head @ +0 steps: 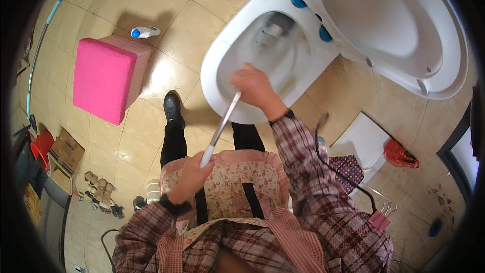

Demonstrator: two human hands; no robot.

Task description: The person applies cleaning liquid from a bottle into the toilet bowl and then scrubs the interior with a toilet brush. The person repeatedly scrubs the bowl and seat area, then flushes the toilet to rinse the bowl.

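Both my hands grip a long handle (223,124) of metal with a white end sleeve. My left hand (193,177) closes around the white end, just above my floral apron. Further along, my right hand (254,86) holds the handle over the front of a white toilet bowl (212,58). A blurred brush-like head (279,24) shows inside the bowl, close to bubbly water; its link to the handle is hidden by my right hand and blur. The toilet seat and lid (382,34) stand raised behind the bowl.
A stool or box with a pink fluffy top (104,79) stands to the left, near a white bottle with a blue cap (146,32). Several shoes (102,193) and a cardboard box (68,151) are lower left. A white board (360,140) and red bag (399,154) lie on the right.
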